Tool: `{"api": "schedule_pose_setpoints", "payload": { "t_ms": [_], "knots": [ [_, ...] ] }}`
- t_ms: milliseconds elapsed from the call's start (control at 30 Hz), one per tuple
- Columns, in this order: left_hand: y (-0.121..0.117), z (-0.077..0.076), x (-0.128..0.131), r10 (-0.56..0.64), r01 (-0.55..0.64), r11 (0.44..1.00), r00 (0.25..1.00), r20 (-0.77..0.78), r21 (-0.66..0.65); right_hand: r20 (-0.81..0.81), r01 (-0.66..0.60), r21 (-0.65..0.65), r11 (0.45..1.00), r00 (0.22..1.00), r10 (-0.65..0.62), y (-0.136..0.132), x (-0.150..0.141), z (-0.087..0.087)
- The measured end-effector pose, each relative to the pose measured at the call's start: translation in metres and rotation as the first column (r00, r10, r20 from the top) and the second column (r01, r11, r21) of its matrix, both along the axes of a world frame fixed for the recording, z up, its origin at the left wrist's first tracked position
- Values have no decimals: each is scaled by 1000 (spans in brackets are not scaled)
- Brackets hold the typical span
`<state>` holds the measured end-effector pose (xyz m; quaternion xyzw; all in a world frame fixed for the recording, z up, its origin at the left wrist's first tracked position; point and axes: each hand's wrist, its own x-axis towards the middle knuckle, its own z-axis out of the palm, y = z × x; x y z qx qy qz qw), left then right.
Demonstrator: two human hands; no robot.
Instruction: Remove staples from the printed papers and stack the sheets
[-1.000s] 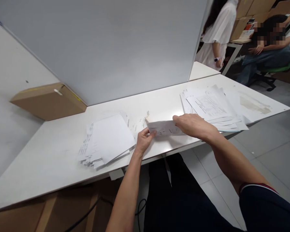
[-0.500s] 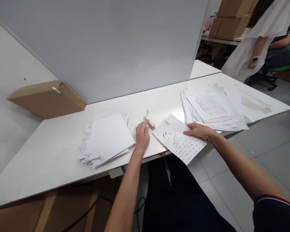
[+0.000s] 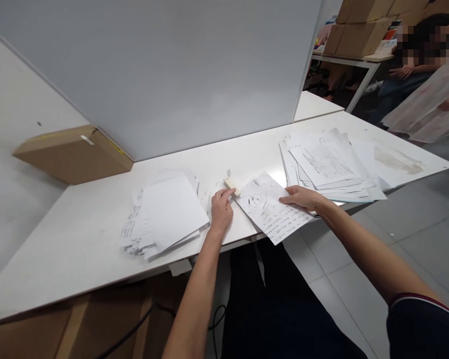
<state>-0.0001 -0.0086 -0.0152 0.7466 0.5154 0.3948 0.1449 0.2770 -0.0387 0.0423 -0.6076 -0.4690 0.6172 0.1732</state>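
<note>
My left hand [image 3: 221, 210] rests on the table with its fingers curled and the index finger pressing on top of a small cream stapler [image 3: 230, 185]. My right hand [image 3: 301, 197] pinches the right edge of a sheaf of paper [image 3: 273, 212] between thumb and fingers. A round drawing and rows of writing cover its top sheet. The paper's left corner meets the front end of the stapler; whether it lies inside the jaw is hidden. To the left of my left hand lies a loose stack of papers [image 3: 172, 212], blank side up on top.
Printed sheets [image 3: 327, 162] form another pile on the right of the white table [image 3: 86, 234]. A cardboard box [image 3: 73, 154] leans at the back left, beside a tall pale panel [image 3: 194, 70]. Beyond the table are people [image 3: 422, 99] and stacked cartons [image 3: 359, 37].
My right hand has brought the paper left and slightly up, against the stapler. My left index finger has moved further over the stapler. The people in the background have shifted.
</note>
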Motion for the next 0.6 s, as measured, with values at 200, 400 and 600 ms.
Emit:
{"api": "schedule_pose_setpoints", "payload": {
  "t_ms": [200, 400, 600],
  "knots": [
    [0, -2, 2, 20, -20, 1000, 1000, -12, 6, -8, 1, -10, 1000, 1000, -1, 1, -4, 0],
    [-2, 0, 5, 38, -38, 999, 999, -30, 8, 127, 17, 86, 996, 992, -27, -5, -3, 11],
    [-5, 6, 6, 151, -122, 980, 970, 191, -158, 19, 225, 517, 826, 962, -273, -5, -24, 53]
  ]
}}
